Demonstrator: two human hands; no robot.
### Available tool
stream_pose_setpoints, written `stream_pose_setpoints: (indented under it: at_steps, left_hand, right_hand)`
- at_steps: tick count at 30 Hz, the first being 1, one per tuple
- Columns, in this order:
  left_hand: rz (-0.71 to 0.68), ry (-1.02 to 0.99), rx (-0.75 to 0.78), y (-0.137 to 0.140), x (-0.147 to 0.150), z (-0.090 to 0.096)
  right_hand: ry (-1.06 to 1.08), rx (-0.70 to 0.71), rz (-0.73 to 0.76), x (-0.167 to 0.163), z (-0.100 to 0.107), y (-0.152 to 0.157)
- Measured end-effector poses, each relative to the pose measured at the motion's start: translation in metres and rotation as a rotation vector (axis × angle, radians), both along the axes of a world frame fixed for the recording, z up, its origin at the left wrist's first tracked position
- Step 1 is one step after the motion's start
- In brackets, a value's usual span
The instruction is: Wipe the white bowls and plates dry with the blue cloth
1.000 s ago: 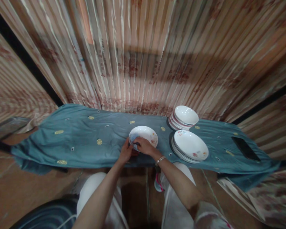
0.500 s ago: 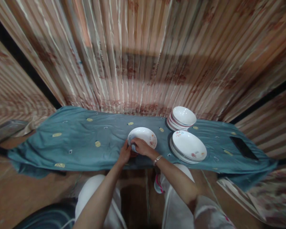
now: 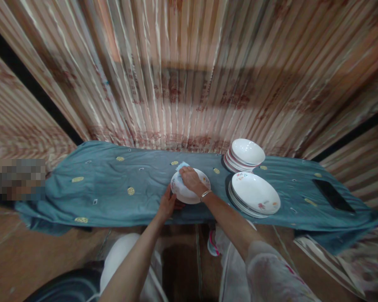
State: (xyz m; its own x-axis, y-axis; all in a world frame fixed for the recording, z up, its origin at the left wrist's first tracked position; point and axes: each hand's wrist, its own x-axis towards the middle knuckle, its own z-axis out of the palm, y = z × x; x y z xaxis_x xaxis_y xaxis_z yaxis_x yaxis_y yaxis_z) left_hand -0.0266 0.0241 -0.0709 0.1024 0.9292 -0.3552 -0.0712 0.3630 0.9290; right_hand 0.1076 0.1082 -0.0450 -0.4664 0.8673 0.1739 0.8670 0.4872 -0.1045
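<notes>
White plate [image 3: 189,191] sits between both hands [image 3: 179,193].

The desk [image 3: 113,201] is covered by a blue cloth [image 3: 107,184] dotted with yellow marks. A white plate [image 3: 189,193] is set on it under the fingers [image 3: 185,173]. Two stacks of plates [image 3: 255,195] are placed to their right, and a dark phone [image 3: 333,195] farther right.

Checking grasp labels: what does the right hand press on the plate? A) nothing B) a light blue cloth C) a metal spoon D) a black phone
B: the right hand presses a light blue cloth at the far rim of the plate, while the left hand steadies its near edge.
</notes>
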Motion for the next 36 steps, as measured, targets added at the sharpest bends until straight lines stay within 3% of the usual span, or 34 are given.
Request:
stream_pose_setpoints:
  at_steps: [6, 13, 24, 30, 33, 36]
  left_hand:
    - [-0.011, -0.013, 0.012, 0.0, -0.001, -0.002]
    - [-0.008, -0.068, 0.005, 0.0, -0.001, 0.0]
    - [0.039, -0.13, -0.048, -0.001, 0.003, 0.009]
    - [0.047, -0.143, -0.056, -0.002, 0.005, 0.009]
    - [0.081, -0.105, -0.045, -0.001, 0.004, 0.007]
    - [0.131, 0.004, 0.076, 0.001, 0.001, 0.005]
  right_hand:
    - [-0.105, -0.011, -0.106, 0.029, 0.007, -0.001]
    - [-0.197, -0.056, -0.169, 0.054, 0.009, -0.026]
    - [-0.202, -0.164, -0.064, 0.058, 0.013, -0.075]
    - [-0.085, -0.222, -0.05, 0.042, 0.012, -0.088]
    - [0.136, -0.312, -0.038, 0.029, 0.007, -0.085]
    - [0.355, -0.379, -0.033, 0.013, 0.002, -0.079]
